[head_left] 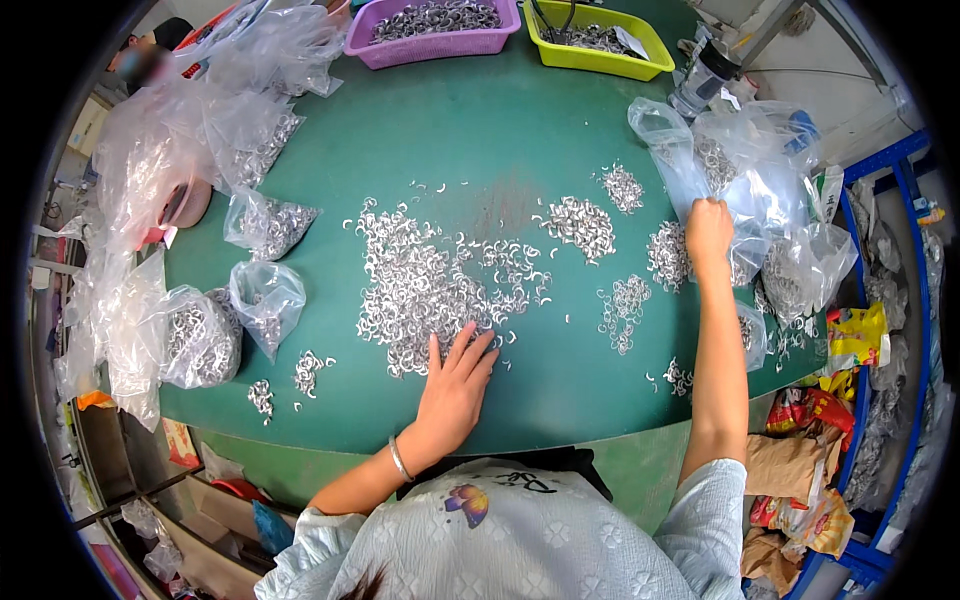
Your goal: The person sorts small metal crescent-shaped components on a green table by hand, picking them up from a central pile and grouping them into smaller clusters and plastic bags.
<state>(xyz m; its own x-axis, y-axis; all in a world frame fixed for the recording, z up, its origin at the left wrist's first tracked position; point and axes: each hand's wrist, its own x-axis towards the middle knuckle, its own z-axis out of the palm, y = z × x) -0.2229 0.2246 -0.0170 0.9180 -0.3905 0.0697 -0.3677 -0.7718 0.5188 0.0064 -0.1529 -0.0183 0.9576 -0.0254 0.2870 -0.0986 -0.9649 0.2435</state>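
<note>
Left hand (455, 385): flat, fingers spread on heap of small silver metal rings (420, 285), table centre.
Right hand (708, 235): at 2 o'clock, clenched on clear plastic bag (680, 160).

A big heap of small metal rings (425, 285) is lying mid-frame on the table (560, 390), smaller piles (625, 305) sitting right of it. Filled bags (200, 335) are resting at left, two baskets (432, 28) standing along the upper edge.
</note>
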